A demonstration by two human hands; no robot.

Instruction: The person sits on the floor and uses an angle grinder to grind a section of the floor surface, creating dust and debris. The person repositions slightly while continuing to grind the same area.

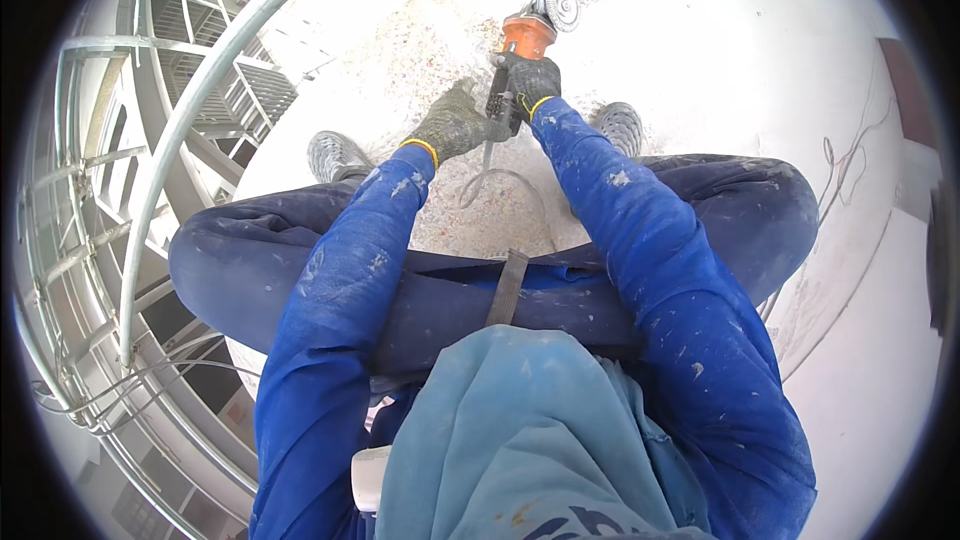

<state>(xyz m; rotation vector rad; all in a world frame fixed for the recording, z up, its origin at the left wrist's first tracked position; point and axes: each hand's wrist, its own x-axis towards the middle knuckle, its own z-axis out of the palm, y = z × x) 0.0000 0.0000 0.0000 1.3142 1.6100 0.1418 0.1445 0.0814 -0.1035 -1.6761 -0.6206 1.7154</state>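
Note:
An orange angle grinder (528, 35) with a dark rear body points away from me, its round grey disc (562, 6) at the far end, turned to the right. My right hand (536, 80), in a dark knitted glove with a yellow cuff, is wrapped round the body behind the orange part. In a matching glove, my left hand (455, 126) closes on the rear end of the grinder, though its fingertips are partly hidden. A grey cord (488, 162) runs from the tool's back and loops on the dusty, speckled floor (400, 70) between my feet.
A curved metal railing (190, 130) rises on the left, with steel beams and grated structures (210, 80) beyond and below it. Thin cables (850, 175) trail along the right. My dusty shoes (335, 155) stand either side of the grinder, knees spread wide.

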